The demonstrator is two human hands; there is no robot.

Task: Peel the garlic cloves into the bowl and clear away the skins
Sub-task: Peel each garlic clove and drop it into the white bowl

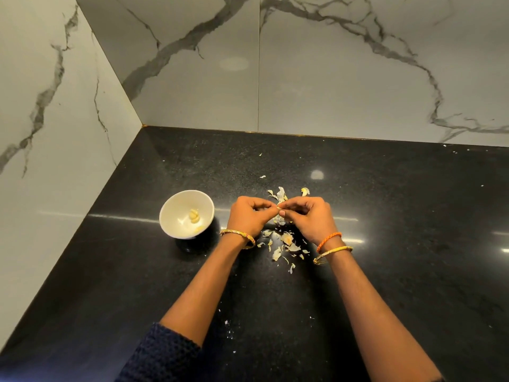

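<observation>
Above the black counter my left hand (250,216) and my right hand (308,216) meet fingertip to fingertip, both pinching a small garlic clove (278,208) that is mostly hidden by the fingers. A white bowl (173,208) stands just left of my left hand, with a few peeled cloves (194,215) inside. Papery garlic skins (286,244) lie scattered on the counter under and between my wrists, and more skins (281,193) lie just beyond my fingers.
The black stone counter (385,216) ends at marble walls on the left and at the back, forming a corner (143,125). Tiny skin flakes (227,323) dot the counter near my forearms.
</observation>
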